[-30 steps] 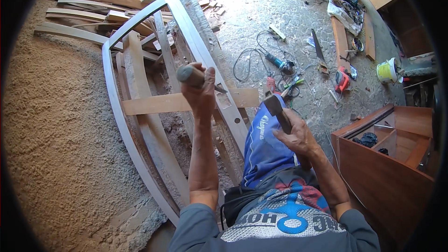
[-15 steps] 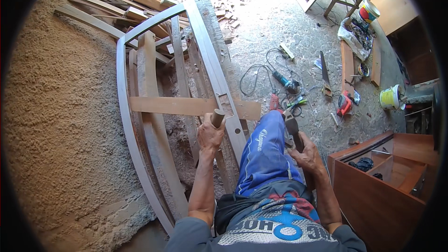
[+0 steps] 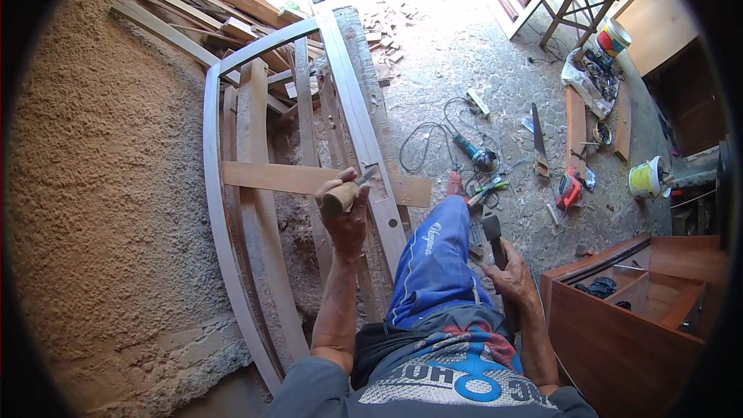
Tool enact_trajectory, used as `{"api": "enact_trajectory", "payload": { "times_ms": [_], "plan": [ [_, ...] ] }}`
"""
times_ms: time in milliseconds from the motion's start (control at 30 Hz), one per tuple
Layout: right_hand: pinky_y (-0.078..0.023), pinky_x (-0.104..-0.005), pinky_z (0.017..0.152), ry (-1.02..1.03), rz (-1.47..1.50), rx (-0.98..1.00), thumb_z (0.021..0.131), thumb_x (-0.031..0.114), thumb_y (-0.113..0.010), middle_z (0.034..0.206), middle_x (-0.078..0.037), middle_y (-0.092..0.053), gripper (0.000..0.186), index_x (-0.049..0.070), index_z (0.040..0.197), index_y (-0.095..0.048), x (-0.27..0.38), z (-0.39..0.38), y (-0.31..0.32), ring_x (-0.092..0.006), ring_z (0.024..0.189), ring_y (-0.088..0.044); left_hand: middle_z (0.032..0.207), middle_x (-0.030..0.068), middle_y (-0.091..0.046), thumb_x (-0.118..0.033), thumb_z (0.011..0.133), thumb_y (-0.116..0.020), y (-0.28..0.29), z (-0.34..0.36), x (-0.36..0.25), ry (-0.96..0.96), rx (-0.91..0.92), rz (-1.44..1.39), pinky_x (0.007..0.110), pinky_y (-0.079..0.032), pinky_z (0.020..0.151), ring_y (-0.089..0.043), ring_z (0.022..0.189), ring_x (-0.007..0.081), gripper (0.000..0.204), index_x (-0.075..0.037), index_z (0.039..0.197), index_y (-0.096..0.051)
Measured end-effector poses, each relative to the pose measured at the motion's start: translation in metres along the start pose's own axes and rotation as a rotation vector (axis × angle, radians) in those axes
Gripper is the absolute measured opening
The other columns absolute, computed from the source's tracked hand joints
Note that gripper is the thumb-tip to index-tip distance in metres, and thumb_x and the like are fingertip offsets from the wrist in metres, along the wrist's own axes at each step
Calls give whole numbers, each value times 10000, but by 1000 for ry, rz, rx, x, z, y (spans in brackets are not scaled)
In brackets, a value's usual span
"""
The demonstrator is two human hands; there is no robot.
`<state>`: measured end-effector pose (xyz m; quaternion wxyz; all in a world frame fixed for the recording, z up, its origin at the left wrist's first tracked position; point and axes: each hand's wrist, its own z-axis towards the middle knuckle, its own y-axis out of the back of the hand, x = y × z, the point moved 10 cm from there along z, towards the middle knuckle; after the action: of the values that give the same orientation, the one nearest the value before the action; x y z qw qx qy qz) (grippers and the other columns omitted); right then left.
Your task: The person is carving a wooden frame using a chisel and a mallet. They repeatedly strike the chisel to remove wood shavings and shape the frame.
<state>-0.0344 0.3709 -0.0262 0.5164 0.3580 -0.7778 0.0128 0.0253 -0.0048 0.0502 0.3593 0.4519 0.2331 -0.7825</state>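
In my left hand (image 3: pixel 343 220) is a chisel (image 3: pixel 339 200), its round wooden handle tilted toward me and its blade pointing to the right and away. The blade tip lies by a rectangular recess (image 3: pixel 374 176) cut in the long wooden frame (image 3: pixel 350 101). A dark round hole shows in the same rail, nearer to me. My right hand (image 3: pixel 511 275) grips a hammer (image 3: pixel 493 229), its dark head raised beside my right knee. Under the frame's rail, a flat light board (image 3: pixel 286 177) lies crosswise.
A pile of loose timber (image 3: pixel 201 8) lies beyond the frame. On the floor to the right are a corded angle grinder (image 3: pixel 476 153), a handsaw (image 3: pixel 538 139), a red power tool (image 3: pixel 570 189) and a yellow-and-white bucket (image 3: pixel 646 178). A brown wooden cabinet (image 3: pixel 619 333) stands close at my right.
My left hand has turned the chisel over from upright, so its blade now shows by the recess. My right hand has shifted slightly, and the hammer head now sits lower. The whole view has moved a little.
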Motion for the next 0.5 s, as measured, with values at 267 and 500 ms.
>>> {"api": "enact_trajectory", "payload": {
  "times_ms": [267,500],
  "plan": [
    [-465,-370,1037,-70,44,60,845,145,-734,1285,-178,-659,673,-6,1445,-469,8,-9,-9,-250,1196,-626,982,56,-672,-73,883,-800,16,0,47,197,116,32,314,-542,881,-645,938,167,307,-34,1127,-617],
    [-478,-315,575,-130,18,36,842,180,-734,889,-56,-593,648,10,1415,-484,19,-25,-3,-128,690,-552,1023,97,-697,-98,808,-856,12,-67,53,69,529,248,369,-550,935,-674,1130,275,304,-80,1048,-671]
  ]
}}
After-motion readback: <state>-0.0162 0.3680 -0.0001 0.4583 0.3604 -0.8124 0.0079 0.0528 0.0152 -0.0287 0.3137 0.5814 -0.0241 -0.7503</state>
